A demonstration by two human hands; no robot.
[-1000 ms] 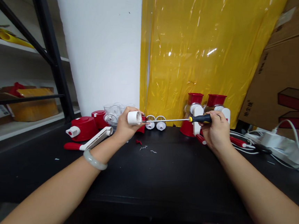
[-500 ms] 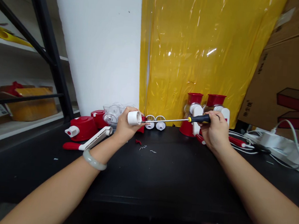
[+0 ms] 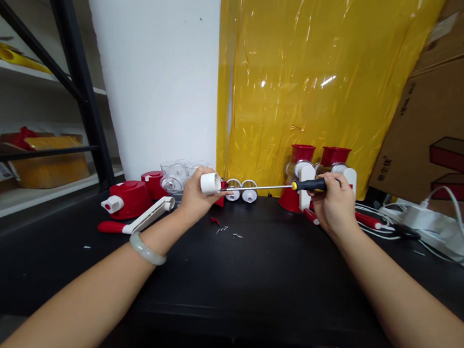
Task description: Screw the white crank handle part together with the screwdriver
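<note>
My left hand (image 3: 196,197) is closed around a white cylindrical plastic part (image 3: 210,183), its hollow end turned to the right. In my right hand (image 3: 336,200) is a screwdriver (image 3: 311,185) with a dark blue and yellow handle, held nearly level. Its long shaft points left, and the tip is near the fingers of my left hand by the white part; the exact contact is hidden. Beneath the hands, several small screws (image 3: 222,230) and a small red piece (image 3: 215,220) lie on the black table (image 3: 247,283).
At left sit red housings (image 3: 130,200), a white crank with a red grip (image 3: 147,218) and clear plastic parts (image 3: 173,180). Drums (image 3: 249,192) stand at the back. Two red-and-white grinders (image 3: 302,154) are behind my right hand. A power strip with cables (image 3: 449,236) lies far right.
The white part in my left hand has shifted very slightly right and turned a little. The right hand and screwdriver look almost still.
</note>
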